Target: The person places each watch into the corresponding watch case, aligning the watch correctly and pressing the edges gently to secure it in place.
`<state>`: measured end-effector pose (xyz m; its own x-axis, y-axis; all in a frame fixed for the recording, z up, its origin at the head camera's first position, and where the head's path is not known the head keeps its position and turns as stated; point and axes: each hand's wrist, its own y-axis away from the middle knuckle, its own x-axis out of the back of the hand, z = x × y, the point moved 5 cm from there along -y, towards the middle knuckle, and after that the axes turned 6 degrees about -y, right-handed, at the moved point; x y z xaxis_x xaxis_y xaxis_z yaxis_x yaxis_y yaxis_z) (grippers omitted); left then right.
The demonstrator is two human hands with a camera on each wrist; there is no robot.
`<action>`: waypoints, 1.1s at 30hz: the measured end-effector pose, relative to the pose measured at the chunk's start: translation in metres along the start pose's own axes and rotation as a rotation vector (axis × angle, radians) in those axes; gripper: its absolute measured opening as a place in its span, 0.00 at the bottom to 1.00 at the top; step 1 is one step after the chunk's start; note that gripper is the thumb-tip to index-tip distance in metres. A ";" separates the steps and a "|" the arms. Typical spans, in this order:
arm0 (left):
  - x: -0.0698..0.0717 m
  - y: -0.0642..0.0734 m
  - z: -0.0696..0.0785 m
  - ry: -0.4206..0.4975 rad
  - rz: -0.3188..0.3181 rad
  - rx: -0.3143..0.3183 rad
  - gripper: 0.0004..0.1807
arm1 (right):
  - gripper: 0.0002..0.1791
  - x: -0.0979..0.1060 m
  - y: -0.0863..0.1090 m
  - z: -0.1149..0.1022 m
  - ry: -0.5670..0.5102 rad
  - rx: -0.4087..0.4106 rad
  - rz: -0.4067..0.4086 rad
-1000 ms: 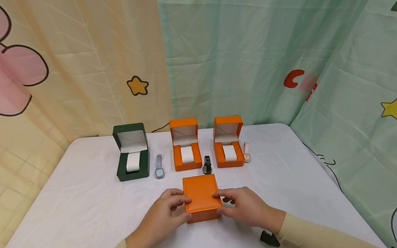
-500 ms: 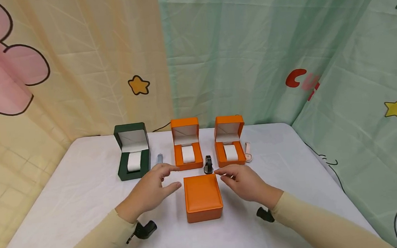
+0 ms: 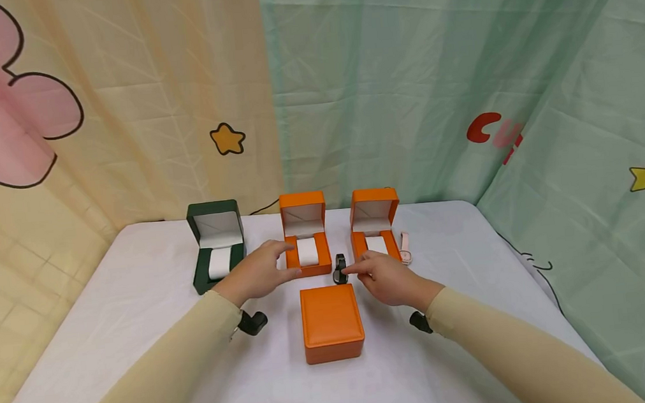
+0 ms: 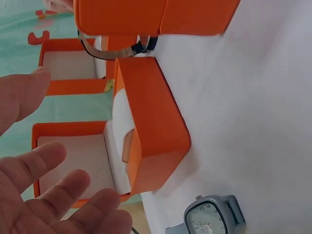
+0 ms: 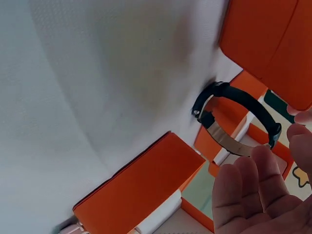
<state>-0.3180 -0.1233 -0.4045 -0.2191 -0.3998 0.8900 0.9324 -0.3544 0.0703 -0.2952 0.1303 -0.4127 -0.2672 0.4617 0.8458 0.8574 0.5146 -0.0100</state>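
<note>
A black-strapped watch (image 3: 339, 269) stands on its looped strap behind a closed orange watch box (image 3: 331, 319). My right hand (image 3: 389, 279) is at its right side, fingertips at or very near the watch; the right wrist view shows the fingers (image 5: 235, 192) extended in front of the strap loop, and contact is hard to tell. At the middle open orange watch box (image 3: 324, 268), my left hand (image 3: 256, 272) holds thumb and fingers spread by its left side, with nothing between them. That box has a white cushion (image 3: 307, 252) inside.
An open green watch box (image 3: 212, 207) stands at the back left, another open orange one (image 3: 374, 197) at the back right. Beside the latter lies a pink watch (image 3: 405, 252). A light blue watch (image 4: 207, 217) lies below my left hand, hidden in the head view.
Both hands have left the closed orange box and moved forward. The left is now by the middle open box, the right at the black-strapped watch. The closed box stays in place.
</note>
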 end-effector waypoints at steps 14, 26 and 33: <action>-0.013 -0.039 -0.006 -0.065 -0.024 0.075 0.41 | 0.22 -0.007 -0.008 0.002 0.126 -0.017 -0.055; -0.012 -0.049 -0.008 -0.125 -0.061 0.017 0.40 | 0.23 -0.010 -0.016 0.003 0.217 0.009 -0.061; -0.010 -0.051 -0.007 -0.182 -0.121 -0.018 0.38 | 0.25 -0.011 -0.021 0.002 0.245 0.013 -0.062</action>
<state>-0.3649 -0.1069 -0.4199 -0.2723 -0.1952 0.9422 0.8969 -0.4060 0.1751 -0.3110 0.1161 -0.4229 -0.2035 0.2405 0.9491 0.8362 0.5470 0.0406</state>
